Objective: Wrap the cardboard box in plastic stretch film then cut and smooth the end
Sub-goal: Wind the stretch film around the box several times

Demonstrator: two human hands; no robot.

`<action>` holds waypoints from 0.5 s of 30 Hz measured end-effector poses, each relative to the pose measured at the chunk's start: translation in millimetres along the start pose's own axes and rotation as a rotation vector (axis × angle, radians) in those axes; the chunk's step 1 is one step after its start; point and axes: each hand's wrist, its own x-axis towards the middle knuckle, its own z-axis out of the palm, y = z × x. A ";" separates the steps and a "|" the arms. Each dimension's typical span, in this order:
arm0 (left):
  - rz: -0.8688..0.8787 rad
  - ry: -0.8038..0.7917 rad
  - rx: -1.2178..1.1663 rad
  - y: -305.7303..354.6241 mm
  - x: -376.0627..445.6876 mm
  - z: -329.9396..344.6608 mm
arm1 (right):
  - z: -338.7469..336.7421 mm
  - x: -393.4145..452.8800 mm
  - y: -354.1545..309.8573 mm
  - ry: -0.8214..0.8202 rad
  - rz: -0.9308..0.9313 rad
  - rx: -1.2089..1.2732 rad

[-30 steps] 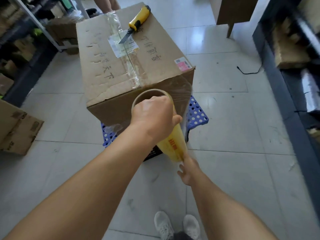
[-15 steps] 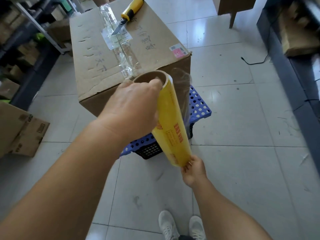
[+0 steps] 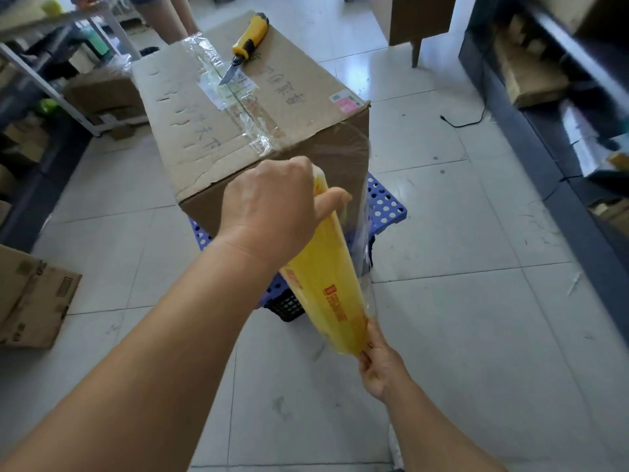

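Film (image 3: 354, 158) covers only the cardboard box (image 3: 238, 117) near end while your left hand (image 3: 272, 206) and right hand (image 3: 381, 366) clamp the roll (image 3: 323, 281); cutting awaits.

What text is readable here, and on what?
Cardboard box top, handwritten marker characters: "天下" legible near the front edge, the rest unclear.
White shipping label under the knife: too small to read.
Pink sticker with barcode: blurred.
Stretch film roll, orange print: blurred, unreadable.
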 end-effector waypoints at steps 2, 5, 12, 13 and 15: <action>0.060 -0.031 -0.011 -14.3 -10.2 -1.7 | 3.4 -4.1 12.2 0.047 0.006 -0.033; 0.105 -0.091 -0.052 -36.5 -20.0 -7.3 | 10.4 -11.5 30.3 -0.060 0.012 0.020; 0.105 -0.030 -0.029 -57.0 -34.8 -15.8 | 35.9 -23.8 61.3 0.091 -0.027 -0.042; 0.108 0.000 -0.020 -61.9 -36.6 -16.9 | 38.7 -25.3 65.3 0.109 -0.029 -0.079; 0.121 0.018 -0.048 -74.2 -41.0 -19.4 | 42.8 -28.8 74.8 0.050 -0.006 -0.067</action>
